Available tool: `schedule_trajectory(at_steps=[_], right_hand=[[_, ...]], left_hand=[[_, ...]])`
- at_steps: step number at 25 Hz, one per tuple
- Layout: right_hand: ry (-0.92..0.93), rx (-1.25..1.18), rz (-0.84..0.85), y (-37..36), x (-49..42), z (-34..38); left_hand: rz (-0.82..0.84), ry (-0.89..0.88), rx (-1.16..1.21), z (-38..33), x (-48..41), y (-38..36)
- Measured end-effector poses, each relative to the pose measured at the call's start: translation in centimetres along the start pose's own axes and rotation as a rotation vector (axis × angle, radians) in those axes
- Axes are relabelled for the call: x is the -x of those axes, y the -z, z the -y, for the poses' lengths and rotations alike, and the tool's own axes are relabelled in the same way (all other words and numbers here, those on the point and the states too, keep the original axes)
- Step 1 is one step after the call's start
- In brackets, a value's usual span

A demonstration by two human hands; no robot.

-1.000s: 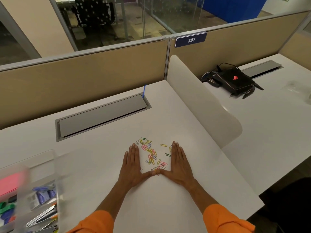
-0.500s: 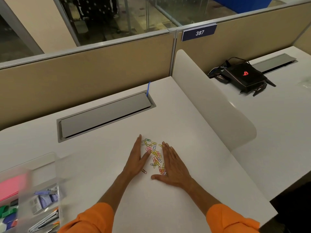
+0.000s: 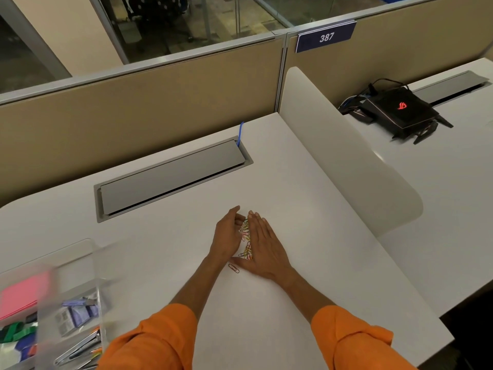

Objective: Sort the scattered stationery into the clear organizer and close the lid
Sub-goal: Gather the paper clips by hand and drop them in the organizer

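- Plainly, the clear organizer [image 3: 70,283] sits at the near-left corner of the table [image 3: 306,198]. It is blurred and its lid seems raised. A pink pad [image 3: 24,292] and other stationery already lie in its compartments.
- The left hand [image 3: 228,236] stands on edge near the middle of the table, fingers straight and unclenched. It presses against the paper clips [image 3: 245,233] and grasps nothing.
- The clips are bunched in a narrow heap between the 2 hands. 1 stray clip [image 3: 233,268] lies just outside it, toward the near edge beside the left wrist.
- The right hand [image 3: 264,248] lies flatter, fingers straight and released, its inner side touching the heap.
- By my judgement, the step in hand is herding the clips together. The next move calls for scooping the heap, catching the stray, and carrying everything left to a free compartment. The lid is not yet closed.
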State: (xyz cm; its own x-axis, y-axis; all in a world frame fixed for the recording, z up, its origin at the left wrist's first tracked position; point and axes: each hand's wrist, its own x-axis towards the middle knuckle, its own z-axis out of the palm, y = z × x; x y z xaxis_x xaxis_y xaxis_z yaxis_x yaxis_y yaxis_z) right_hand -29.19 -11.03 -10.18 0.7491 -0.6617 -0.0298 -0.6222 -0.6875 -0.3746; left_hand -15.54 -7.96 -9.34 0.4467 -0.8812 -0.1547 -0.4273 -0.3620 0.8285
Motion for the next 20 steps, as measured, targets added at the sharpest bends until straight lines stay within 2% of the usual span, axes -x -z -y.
schedule_trajectory(at_steps=[6, 10, 14, 16, 20], right_hand=[[-0.003, -0.011, -0.044, -0.5, -0.6, 0.2], [0.034, -0.019, -0.05, -0.7, -0.6, -0.2], [0.053, -0.037, -0.072, -1.0, -0.4, -0.6], [0.079, -0.049, -0.085, -1.0, -0.3, -0.8], [0.134, -0.086, -0.12, -0.7, 0.2, -0.8]], left_hand=[[0.088, 0.147, 0.125, -1.2, 0.4, 0.2], [-0.11, 0.162, 0.152, -1.0, 2.5, 1.6], [-0.332, 0.395, 0.242, 0.2, 6.1, 2.9], [-0.345, 0.55, 0.381, 0.1, 8.2, 3.3], [-0.323, 0.689, 0.422, -0.2, 11.2, 3.2]])
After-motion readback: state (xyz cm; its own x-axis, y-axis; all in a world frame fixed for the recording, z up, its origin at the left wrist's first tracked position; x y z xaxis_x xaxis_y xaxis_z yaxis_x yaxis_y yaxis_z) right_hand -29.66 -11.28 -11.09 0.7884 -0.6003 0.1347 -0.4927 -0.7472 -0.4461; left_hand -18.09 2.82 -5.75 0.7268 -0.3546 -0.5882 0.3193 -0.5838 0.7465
